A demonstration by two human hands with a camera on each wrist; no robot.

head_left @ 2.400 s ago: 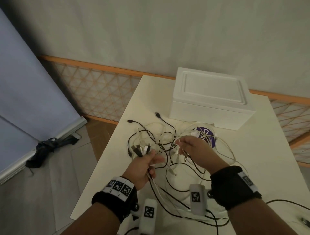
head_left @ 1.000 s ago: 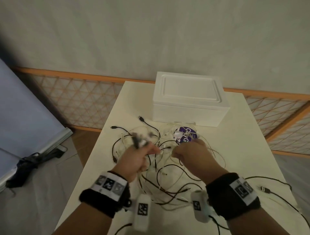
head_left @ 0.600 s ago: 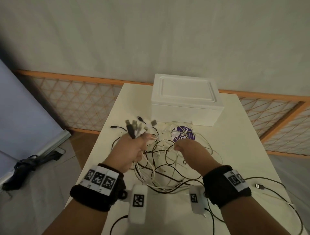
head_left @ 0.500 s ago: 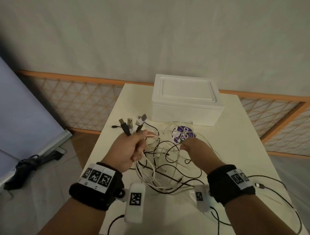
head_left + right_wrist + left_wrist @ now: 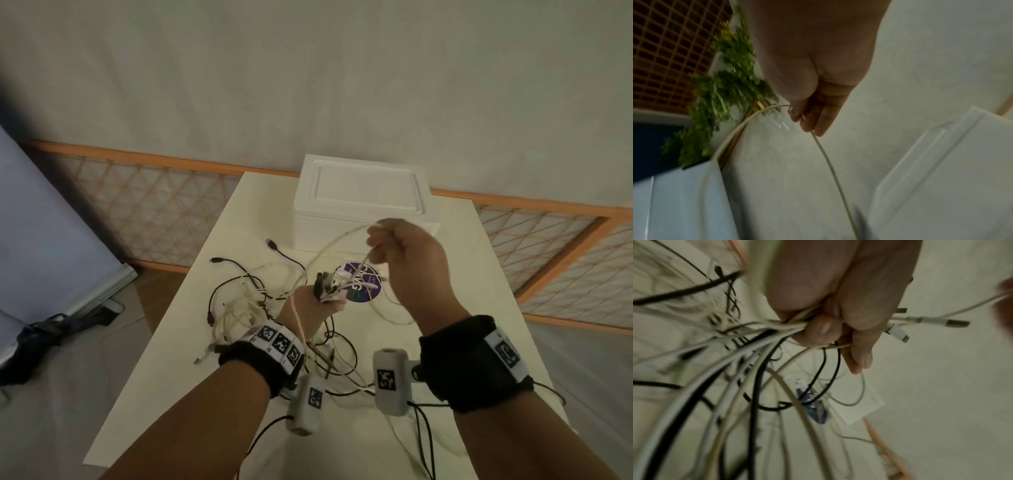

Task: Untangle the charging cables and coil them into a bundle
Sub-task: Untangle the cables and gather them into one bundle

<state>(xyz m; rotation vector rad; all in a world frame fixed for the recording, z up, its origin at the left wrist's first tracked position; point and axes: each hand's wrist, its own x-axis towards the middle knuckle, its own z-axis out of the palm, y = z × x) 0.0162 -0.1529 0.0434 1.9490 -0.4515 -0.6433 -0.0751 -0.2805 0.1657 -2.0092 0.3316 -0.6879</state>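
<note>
Though blurred, cables [image 5: 748,344] in hands [image 5: 838,308].

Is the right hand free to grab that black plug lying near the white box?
Probably not: the right hand is raised, pinching a white cable. The black plug lies uncovered.

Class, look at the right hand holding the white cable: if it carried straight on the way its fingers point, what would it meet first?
Probably the white box. The right hand holds a white cable raised above the table, fingers toward the box and the wall behind. Depth is unclear; it might pass over the lid and reach the wall.
</note>
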